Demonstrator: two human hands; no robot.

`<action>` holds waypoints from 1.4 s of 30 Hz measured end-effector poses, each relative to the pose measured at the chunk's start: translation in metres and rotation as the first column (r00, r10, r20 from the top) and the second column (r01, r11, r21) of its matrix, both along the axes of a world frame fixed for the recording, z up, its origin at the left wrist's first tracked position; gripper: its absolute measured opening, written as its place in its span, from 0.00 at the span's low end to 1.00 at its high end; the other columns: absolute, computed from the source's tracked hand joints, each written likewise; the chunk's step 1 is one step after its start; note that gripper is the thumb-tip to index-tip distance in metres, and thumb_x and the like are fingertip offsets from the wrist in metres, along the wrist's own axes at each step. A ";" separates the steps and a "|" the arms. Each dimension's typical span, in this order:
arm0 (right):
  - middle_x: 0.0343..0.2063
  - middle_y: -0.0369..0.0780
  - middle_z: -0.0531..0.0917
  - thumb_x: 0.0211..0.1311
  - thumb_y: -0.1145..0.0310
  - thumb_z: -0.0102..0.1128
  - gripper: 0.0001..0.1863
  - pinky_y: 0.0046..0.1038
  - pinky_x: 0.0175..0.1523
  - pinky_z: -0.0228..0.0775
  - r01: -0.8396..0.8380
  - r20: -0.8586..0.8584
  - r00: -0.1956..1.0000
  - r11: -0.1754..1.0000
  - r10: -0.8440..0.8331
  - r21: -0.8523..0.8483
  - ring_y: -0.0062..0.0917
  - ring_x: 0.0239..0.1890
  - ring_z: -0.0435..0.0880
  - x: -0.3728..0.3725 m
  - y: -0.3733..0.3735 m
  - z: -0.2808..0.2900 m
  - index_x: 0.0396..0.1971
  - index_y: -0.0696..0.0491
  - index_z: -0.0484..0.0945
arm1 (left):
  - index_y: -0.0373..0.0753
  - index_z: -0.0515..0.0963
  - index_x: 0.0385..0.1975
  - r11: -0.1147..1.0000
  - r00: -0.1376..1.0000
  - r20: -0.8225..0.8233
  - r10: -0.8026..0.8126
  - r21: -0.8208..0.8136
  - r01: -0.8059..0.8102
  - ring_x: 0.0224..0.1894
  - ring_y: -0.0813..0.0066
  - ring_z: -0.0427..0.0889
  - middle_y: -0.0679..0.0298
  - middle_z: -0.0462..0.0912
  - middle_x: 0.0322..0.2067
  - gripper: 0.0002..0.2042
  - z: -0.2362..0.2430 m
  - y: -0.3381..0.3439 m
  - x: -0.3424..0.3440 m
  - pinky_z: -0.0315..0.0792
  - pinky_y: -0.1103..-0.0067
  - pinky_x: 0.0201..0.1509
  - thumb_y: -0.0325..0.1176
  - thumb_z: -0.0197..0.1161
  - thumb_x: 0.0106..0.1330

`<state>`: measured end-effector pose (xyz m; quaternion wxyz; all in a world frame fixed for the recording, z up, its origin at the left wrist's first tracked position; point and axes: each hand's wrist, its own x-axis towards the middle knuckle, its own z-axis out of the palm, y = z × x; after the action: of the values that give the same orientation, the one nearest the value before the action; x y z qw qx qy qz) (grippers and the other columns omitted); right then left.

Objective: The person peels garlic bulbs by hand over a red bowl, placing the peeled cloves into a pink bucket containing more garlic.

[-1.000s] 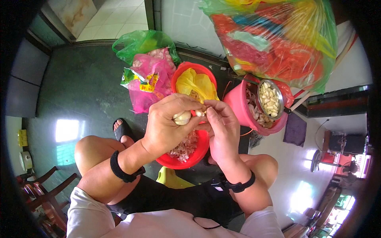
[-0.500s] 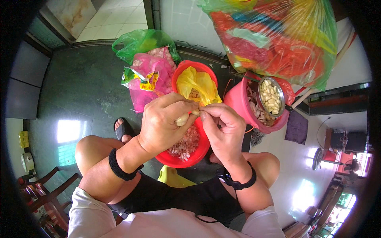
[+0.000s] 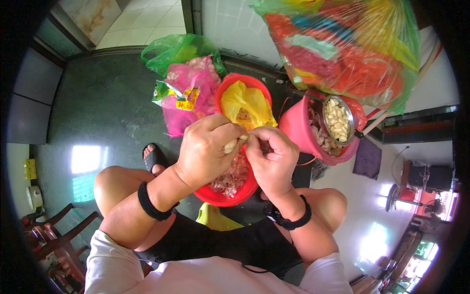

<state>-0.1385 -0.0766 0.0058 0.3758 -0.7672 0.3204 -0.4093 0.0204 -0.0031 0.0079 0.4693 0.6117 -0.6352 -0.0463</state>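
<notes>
Both my hands meet at chest height over a red basin [image 3: 246, 192] of papery garlic skins. My left hand [image 3: 203, 149] is closed, with pale garlic cloves [image 3: 229, 146] tucked in its fingers. Thumb and forefinger of my right hand [image 3: 274, 159] pinch a small clove [image 3: 244, 137] at the left fingertips. Beyond the hands, a red tub [image 3: 261, 84] is lined with a yellow plastic bag [image 3: 240, 102]. At the right, a metal bowl [image 3: 338, 119] of peeled cloves rests on a pink bucket [image 3: 296, 126] with skins inside.
A pink mesh bag [image 3: 191, 93] of garlic lies beside a green plastic bag [image 3: 183, 49] at the far left. One large green-tinted bag [image 3: 342, 54] of colourful bags stands at the far right. Something yellow-green [image 3: 214, 219] sits between my legs; wooden chair arms [image 3: 68, 228] are at left.
The right fingers have shifted slightly at the clove, and the right hand has moved a little left. The whole view has shifted slightly. Both hands keep their grip.
</notes>
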 end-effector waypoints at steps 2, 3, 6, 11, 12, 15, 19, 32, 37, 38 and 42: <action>0.29 0.45 0.87 0.57 0.82 0.68 0.05 0.30 0.39 0.80 0.004 -0.004 1.000 0.999 -0.003 0.040 0.35 0.30 0.88 -0.001 -0.001 -0.006 0.32 0.60 0.82 | 0.40 0.86 0.35 1.000 1.000 0.000 -0.003 0.003 0.003 0.30 0.56 0.86 0.58 0.84 0.30 0.11 -0.001 0.000 -0.001 0.80 0.68 0.33 0.24 0.77 0.52; 0.29 0.45 0.87 0.57 0.82 0.68 0.04 0.30 0.39 0.80 0.005 -0.006 1.000 0.997 -0.005 0.079 0.34 0.30 0.88 -0.002 -0.001 -0.007 0.32 0.60 0.82 | 0.39 0.86 0.35 1.000 1.000 -0.001 -0.003 0.005 0.003 0.30 0.56 0.86 0.58 0.84 0.30 0.10 -0.002 0.000 -0.001 0.80 0.68 0.33 0.24 0.77 0.52; 0.29 0.44 0.87 0.58 0.82 0.67 0.03 0.29 0.38 0.79 -0.009 -0.004 1.000 0.988 0.010 0.151 0.30 0.30 0.88 -0.002 -0.001 -0.006 0.31 0.60 0.82 | 0.39 0.86 0.34 1.000 1.000 -0.007 0.002 0.024 -0.002 0.30 0.56 0.86 0.58 0.84 0.29 0.10 -0.002 0.002 -0.001 0.80 0.68 0.33 0.24 0.77 0.53; 0.28 0.43 0.86 0.60 0.81 0.67 0.03 0.28 0.37 0.77 -0.027 0.010 1.000 0.973 0.025 0.231 0.26 0.29 0.86 -0.005 0.000 -0.010 0.31 0.60 0.81 | 0.39 0.86 0.34 0.999 0.999 -0.051 -0.008 0.053 0.011 0.30 0.55 0.85 0.57 0.84 0.29 0.10 0.000 0.003 -0.004 0.80 0.68 0.33 0.23 0.77 0.52; 0.28 0.42 0.85 0.61 0.81 0.66 0.03 0.27 0.37 0.76 -0.033 0.007 0.999 0.965 0.032 0.260 0.26 0.28 0.84 -0.005 0.000 -0.011 0.31 0.61 0.80 | 0.39 0.86 0.34 0.997 0.995 -0.104 -0.006 0.072 0.014 0.30 0.56 0.86 0.57 0.84 0.29 0.10 0.000 0.003 -0.004 0.79 0.69 0.34 0.23 0.78 0.52; 0.28 0.40 0.82 0.63 0.82 0.64 0.04 0.25 0.39 0.74 -0.084 0.077 0.995 0.956 0.065 0.281 0.23 0.30 0.82 -0.008 -0.002 -0.012 0.35 0.61 0.78 | 0.39 0.87 0.34 0.994 0.975 -0.220 -0.006 0.105 0.030 0.31 0.60 0.87 0.58 0.86 0.30 0.11 0.003 0.000 -0.004 0.79 0.71 0.37 0.23 0.79 0.52; 0.29 0.37 0.80 0.68 0.80 0.60 0.03 0.22 0.38 0.71 -0.138 0.039 0.990 0.966 0.133 0.217 0.18 0.30 0.78 -0.011 -0.005 -0.005 0.38 0.60 0.76 | 0.36 0.85 0.36 0.981 0.915 -0.399 -0.064 0.144 0.131 0.33 0.64 0.89 0.58 0.88 0.32 0.11 0.005 -0.001 0.000 0.81 0.73 0.39 0.23 0.79 0.55; 0.36 0.37 0.78 0.73 0.74 0.52 0.04 0.23 0.44 0.68 -0.353 0.208 0.932 0.878 0.298 0.324 0.19 0.35 0.74 -0.020 -0.007 0.017 0.38 0.58 0.75 | 0.32 0.82 0.54 0.887 -0.081 -0.994 -0.068 -0.098 0.451 0.44 0.65 0.90 0.54 0.89 0.43 0.15 0.011 0.005 0.007 0.87 0.71 0.52 0.19 0.68 0.69; 0.37 0.40 0.80 0.69 0.75 0.58 0.04 0.23 0.42 0.71 -0.271 0.311 0.930 0.937 0.196 0.220 0.22 0.32 0.76 -0.018 -0.006 0.015 0.40 0.58 0.77 | 0.32 0.83 0.53 0.898 0.127 -0.991 -0.051 0.011 0.439 0.43 0.68 0.90 0.56 0.89 0.42 0.14 0.011 0.003 0.007 0.86 0.74 0.51 0.18 0.67 0.68; 0.38 0.41 0.80 0.68 0.75 0.61 0.05 0.24 0.41 0.72 -0.210 0.225 0.958 0.970 0.179 0.120 0.24 0.32 0.78 -0.016 -0.006 0.020 0.40 0.58 0.79 | 0.32 0.84 0.51 0.906 0.268 -0.962 -0.045 0.074 0.417 0.43 0.69 0.90 0.57 0.89 0.42 0.13 0.010 0.002 0.006 0.85 0.75 0.51 0.18 0.67 0.68; 0.38 0.43 0.83 0.60 0.75 0.73 0.10 0.29 0.39 0.77 -0.113 0.055 0.991 0.989 0.119 -0.092 0.32 0.33 0.84 -0.013 -0.005 0.024 0.41 0.57 0.83 | 0.32 0.86 0.45 0.949 0.529 -0.847 -0.053 0.121 0.290 0.41 0.72 0.89 0.59 0.90 0.40 0.11 0.007 0.001 -0.003 0.83 0.77 0.48 0.18 0.69 0.64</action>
<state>-0.1519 -0.0816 0.0297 0.3741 -0.7877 0.2455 -0.4234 0.0172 -0.0016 0.0153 0.6271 0.5028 -0.3816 -0.4564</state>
